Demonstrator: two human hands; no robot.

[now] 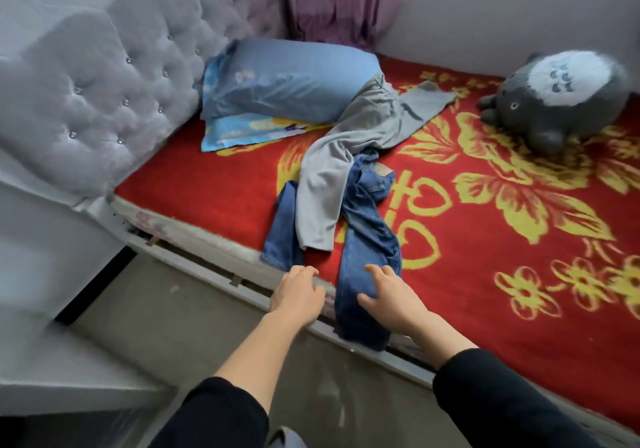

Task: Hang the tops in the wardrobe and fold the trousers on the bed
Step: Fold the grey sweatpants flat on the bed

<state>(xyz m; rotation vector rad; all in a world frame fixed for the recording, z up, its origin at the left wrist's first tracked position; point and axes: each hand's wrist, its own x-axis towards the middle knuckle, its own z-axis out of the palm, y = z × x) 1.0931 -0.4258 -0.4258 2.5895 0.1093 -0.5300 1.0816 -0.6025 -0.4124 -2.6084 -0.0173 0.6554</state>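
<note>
Both grips are open, left hand and right hand spread at the blue denim trousers; best draw them from under the grey fabric garment before folding.

Both forearms reach forward, bare from the black sleeves down. The left hand hovers palm down just left of the jeans, fingers loosely bent and holding nothing. The right hand lies on the jeans' near leg, fingers spread and thumb out to the left.
</note>
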